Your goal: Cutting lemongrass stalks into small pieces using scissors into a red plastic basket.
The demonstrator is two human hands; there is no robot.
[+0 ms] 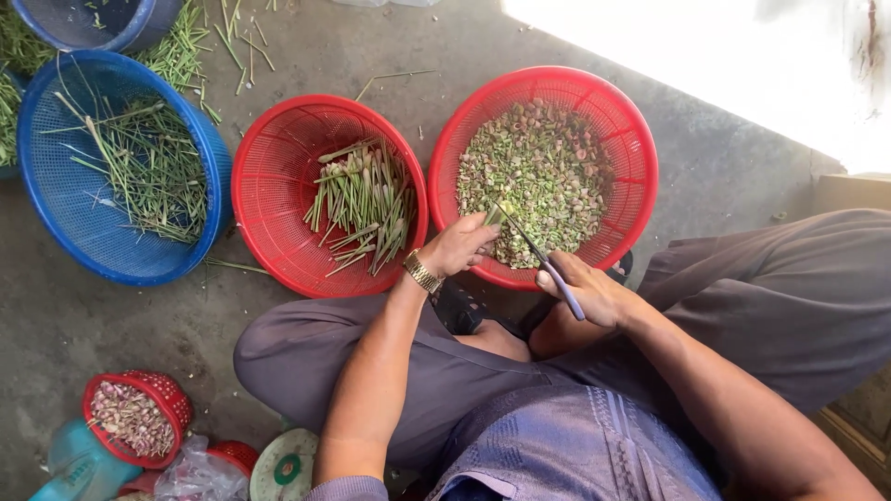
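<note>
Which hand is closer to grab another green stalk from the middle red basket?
The left hand. It sits beside the basket of green stalks, and its fingers pinch only a short stalk piece. The right hand is farther off and grips the knife.

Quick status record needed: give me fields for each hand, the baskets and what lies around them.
left hand: pinches a short green stalk piece over the right red basket; gold wristwatch on the wrist
right hand: grips a knife, blade at the stalk piece
right red basket: holds chopped green and pinkish bits
middle red basket: holds cut green stalks, lying loose
blue basket: holds long thin trimmings
small red basket: holds pinkish pieces, lower left
floor: concrete, scattered green scraps near the top
</note>
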